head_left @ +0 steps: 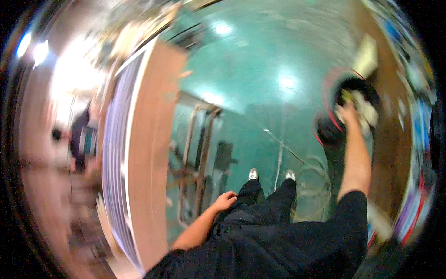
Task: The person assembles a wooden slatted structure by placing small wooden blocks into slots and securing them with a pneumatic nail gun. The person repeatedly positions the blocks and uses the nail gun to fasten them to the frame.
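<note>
My right arm stretches out to the right, and my right hand (347, 113) is at a round black bin (357, 83). Crumpled pale material (368, 114) lies in the bin's opening. A small yellow-green thing (347, 96) shows just beyond the fingers. Blur hides whether this hand grips anything. My left hand (226, 201) hangs beside my left thigh, fingers loosely bent, with nothing seen in it.
To the left stands a stack of pale boards (151, 139); a metal frame (200, 158) is on the green floor (260, 93) beside it. A looped hose (313, 186) lies near my right foot. Along the right runs a brown surface (392, 153). Another person (83, 135) is far left.
</note>
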Motion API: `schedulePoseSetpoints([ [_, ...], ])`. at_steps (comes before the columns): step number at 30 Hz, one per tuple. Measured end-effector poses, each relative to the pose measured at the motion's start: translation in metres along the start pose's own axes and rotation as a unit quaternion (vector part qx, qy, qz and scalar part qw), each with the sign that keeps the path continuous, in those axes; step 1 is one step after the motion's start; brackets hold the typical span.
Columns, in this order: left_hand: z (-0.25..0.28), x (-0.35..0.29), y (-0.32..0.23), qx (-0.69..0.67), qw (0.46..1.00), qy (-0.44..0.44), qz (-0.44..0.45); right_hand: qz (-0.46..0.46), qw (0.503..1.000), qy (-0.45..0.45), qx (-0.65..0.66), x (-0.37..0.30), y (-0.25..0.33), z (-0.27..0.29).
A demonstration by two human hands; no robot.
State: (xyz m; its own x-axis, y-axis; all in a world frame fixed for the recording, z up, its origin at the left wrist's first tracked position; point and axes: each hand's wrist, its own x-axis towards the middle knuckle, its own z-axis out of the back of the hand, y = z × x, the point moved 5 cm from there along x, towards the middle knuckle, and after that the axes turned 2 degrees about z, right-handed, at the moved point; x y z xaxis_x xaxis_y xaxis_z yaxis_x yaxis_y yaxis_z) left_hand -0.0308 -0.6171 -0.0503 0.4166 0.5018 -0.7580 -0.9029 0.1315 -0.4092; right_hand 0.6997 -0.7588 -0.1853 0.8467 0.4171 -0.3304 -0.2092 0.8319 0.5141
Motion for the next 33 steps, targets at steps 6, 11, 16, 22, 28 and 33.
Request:
schedulePoseSetpoints([
  [6, 0.004, -0.007, 0.058, -0.025, 0.999, -0.015, 0.04, 0.023, 0.998, 0.03, 0.049, 0.113, -0.154, 0.005],
  [11, -0.047, -0.026, 0.147, -0.067, 0.985, -0.013, 0.158, -0.026, 0.992, -0.105, 0.07, 0.042, -0.173, 0.116],
  [16, -0.047, 0.018, 0.212, -0.134, 0.979, 0.0, 0.151, 0.152, 0.946, -0.266, 0.105, -0.131, -0.03, 0.188],
  [22, 0.019, 0.027, 0.216, -0.142, 0.987, -0.068, -0.038, 0.088, 0.976, -0.197, 0.023, -0.202, 0.059, 0.098],
  [28, 0.244, -0.142, 0.247, -0.071, 0.9, -0.345, -0.256, 0.221, 0.96, 0.172, -0.034, -0.414, 0.316, -0.05],
  [33, 0.388, -0.333, 0.36, 0.102, 0.761, -0.593, -0.241, 0.364, 0.851, 0.366, -0.094, -0.518, 0.519, -0.132],
])
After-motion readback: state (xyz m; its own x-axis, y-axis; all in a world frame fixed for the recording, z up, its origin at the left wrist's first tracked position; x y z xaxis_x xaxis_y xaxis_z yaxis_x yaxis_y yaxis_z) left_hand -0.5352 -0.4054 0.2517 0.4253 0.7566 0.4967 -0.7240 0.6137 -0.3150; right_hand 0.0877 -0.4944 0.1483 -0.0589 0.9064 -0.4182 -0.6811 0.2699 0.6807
